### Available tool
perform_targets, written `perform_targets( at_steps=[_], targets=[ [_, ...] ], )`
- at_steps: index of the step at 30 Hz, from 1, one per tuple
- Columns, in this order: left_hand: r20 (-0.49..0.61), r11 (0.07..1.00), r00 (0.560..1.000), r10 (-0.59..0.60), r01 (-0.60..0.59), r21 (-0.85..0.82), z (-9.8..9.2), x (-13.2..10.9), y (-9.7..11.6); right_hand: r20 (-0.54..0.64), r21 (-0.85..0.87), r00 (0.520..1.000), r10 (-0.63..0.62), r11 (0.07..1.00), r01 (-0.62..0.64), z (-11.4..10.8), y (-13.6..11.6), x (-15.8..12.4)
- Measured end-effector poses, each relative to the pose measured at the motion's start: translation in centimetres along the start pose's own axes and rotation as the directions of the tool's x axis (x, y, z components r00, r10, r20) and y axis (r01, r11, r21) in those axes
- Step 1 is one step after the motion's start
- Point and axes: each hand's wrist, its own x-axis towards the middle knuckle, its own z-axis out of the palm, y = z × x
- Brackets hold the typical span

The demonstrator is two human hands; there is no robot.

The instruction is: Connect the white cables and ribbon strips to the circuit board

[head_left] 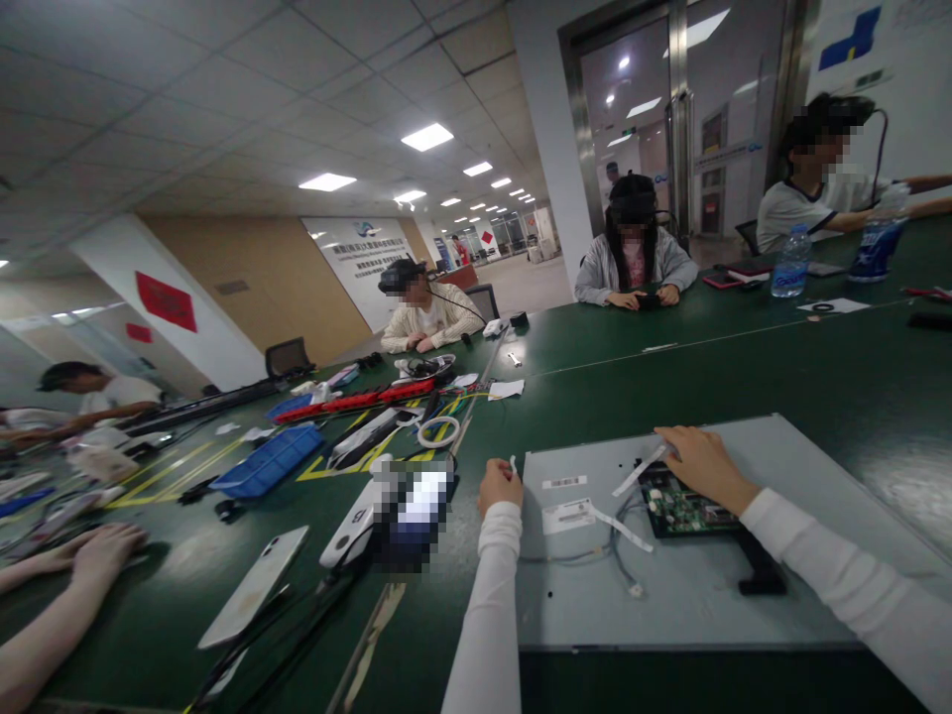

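Observation:
A flat grey panel (pixel 714 605) lies on the green table in front of me, with a green circuit board (pixel 673 511) on it. My right hand (pixel 703 464) reaches over the board, its fingers closed on the end of a white flat strip (pixel 641 470). At the panel's left edge my left hand (pixel 501 486) is closed, and a small white bit that I cannot make out shows at its fingertips. Between the hands lie a second white strip (pixel 625 531) and a grey cable (pixel 621 565) with a white connector. A black bracket (pixel 760 573) sits near the board.
Left of the panel are a lit phone (pixel 422 506), a white device (pixel 353 526), a white phone (pixel 257 585) and a blue tray (pixel 269 462). A co-worker's hands (pixel 108 555) rest at far left. Bottles (pixel 790 263) stand at the back right; several people sit around.

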Motion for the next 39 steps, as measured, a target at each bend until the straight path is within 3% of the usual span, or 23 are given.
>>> perform_targets(
  at_steps=[8, 13, 15, 17, 20, 23, 26, 31, 34, 37, 39],
  targets=[
    [-0.062, 0.977, 0.994, 0.086, -0.096, -0.192, -0.3, 0.1, 0.6, -0.076, 0.023, 0.997, -0.007, 1.0, 0.009, -0.6, -0.1, -0.2],
    [0.003, 0.849, 0.971, 0.24, -0.209, -0.486, -0.1, -0.8, 2.4, -0.161, 0.178, 0.984, -0.081, 0.978, 0.109, -1.7, -0.2, -0.2],
    [0.081, 0.754, 0.933, 0.35, -0.23, -0.615, -0.2, -2.0, 3.7, -0.182, 0.303, 0.978, -0.103, 0.94, 0.155, -2.5, -0.8, -0.5],
    [0.181, 0.656, 0.862, 0.474, -0.208, -0.726, -0.2, -3.7, 5.2, -0.157, 0.455, 0.982, -0.109, 0.874, 0.17, -3.3, -1.7, -1.0],
    [0.28, 0.572, 0.736, 0.616, -0.174, -0.801, -0.2, -6.6, 7.1, -0.019, 0.66, 0.988, -0.15, 0.74, 0.125, -4.1, -3.3, -1.9],
    [0.336, 0.535, 0.652, 0.679, -0.126, -0.836, 0.4, -9.0, 8.4, 0.089, 0.773, 0.968, -0.235, 0.629, 0.082, -4.9, -4.3, -3.0],
    [0.382, 0.516, 0.603, 0.7, -0.058, -0.855, 1.1, -10.7, 9.1, 0.132, 0.798, 0.951, -0.28, 0.6, 0.066, -5.9, -4.4, -3.9],
    [0.426, 0.527, 0.557, 0.713, -0.024, -0.85, 2.5, -12.4, 9.7, 0.215, 0.764, 0.94, -0.265, 0.645, 0.007, -7.3, -2.6, -5.9],
    [0.41, 0.562, 0.546, 0.731, -0.139, -0.816, 3.0, -13.6, 10.1, 0.207, 0.703, 0.957, -0.202, 0.711, -0.002, -7.8, -1.3, -7.3],
    [0.318, 0.567, 0.557, 0.767, -0.357, -0.742, 2.9, -14.8, 10.8, 0.157, 0.638, 0.982, -0.109, 0.769, -0.017, -8.1, -0.1, -8.7],
    [0.247, 0.532, 0.522, 0.816, -0.512, -0.674, 2.4, -15.5, 11.2, 0.164, 0.639, 0.985, -0.06, 0.767, -0.06, -8.2, 0.7, -9.5]
  ],
)
